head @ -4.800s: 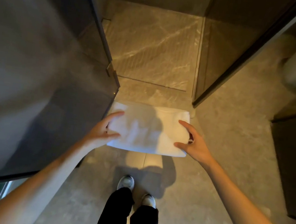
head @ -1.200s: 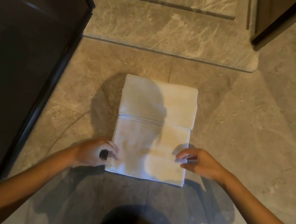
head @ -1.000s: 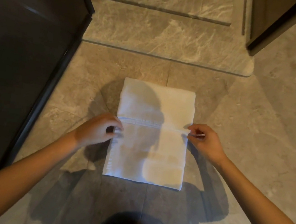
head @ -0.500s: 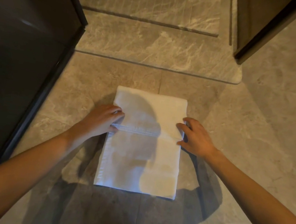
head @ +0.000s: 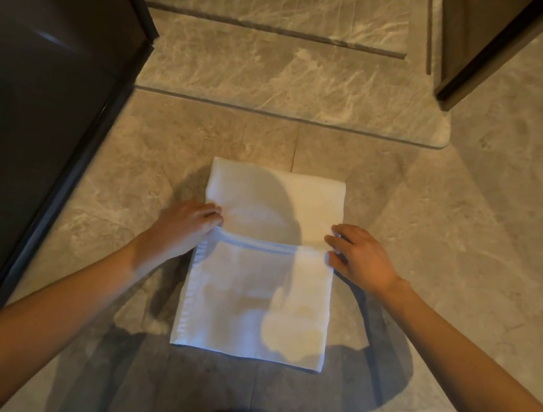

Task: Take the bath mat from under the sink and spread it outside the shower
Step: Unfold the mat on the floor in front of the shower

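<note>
White bath mat (head: 257,290), part-folded, flat on floor.

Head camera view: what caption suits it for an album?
Left hand and right hand pinch a half-folded white bath mat at its fold, on the stone floor.

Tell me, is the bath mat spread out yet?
Partly folded. The bath mat is doubled over on its far half; the left hand and right hand grip that fold's edge.

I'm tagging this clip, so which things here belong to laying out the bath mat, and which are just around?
Job: bath mat, half unfolded on the floor; left hand and right hand, holding its side edges at the fold; shower sill beyond it.
Around: dark door on the left; dark frame top right.
</note>
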`<state>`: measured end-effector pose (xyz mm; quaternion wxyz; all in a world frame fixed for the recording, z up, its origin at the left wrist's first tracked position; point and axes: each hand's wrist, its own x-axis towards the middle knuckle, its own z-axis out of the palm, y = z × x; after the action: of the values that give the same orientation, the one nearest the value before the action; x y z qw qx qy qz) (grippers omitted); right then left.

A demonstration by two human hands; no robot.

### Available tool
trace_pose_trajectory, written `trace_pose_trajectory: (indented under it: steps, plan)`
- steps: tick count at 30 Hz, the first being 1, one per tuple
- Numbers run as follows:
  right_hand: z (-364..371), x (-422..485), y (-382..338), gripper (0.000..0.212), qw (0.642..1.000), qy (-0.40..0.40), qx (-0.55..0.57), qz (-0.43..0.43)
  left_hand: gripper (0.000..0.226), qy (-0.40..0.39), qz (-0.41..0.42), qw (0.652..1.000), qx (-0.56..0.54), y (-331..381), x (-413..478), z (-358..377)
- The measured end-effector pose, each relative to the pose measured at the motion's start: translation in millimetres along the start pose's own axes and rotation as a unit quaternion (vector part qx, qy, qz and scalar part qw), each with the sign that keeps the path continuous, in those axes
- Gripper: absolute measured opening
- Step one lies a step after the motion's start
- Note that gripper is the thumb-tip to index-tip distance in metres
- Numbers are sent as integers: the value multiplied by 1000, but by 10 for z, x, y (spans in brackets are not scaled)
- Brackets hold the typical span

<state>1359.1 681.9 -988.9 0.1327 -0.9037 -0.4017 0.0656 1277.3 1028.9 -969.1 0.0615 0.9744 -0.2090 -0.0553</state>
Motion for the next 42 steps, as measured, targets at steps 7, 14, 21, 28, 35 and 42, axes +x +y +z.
trace_pose_trajectory:
  steps: [7, 14, 21, 28, 35, 42]
  plan:
    - [64, -312, -125, 32, 999, -18, 24, -19, 15, 14, 16, 999, -42, 122, -432, 178]
    - [-55, -569, -349, 25, 996, -15, 60, -57, 16, -32, 78, 994, -65, 307, -695, 83]
    - [-413, -399, -335, 19, 950, -25, 283, 126, 32, 1, -46, 977, -208, 165, -579, -229]
    - [-810, 213, -151, 25, 859, 63, 443, 249, 15, 89, -221, 847, -474, -121, -104, -819]
    - [-801, 863, 155, 14, 823, 141, 450, 316, 22, 160, -316, 784, -510, -465, 496, -824]
    - [-429, 1264, 441, 25, 830, 146, 378, 382, 7, 155, -386, 771, -482, -680, 1057, -457]
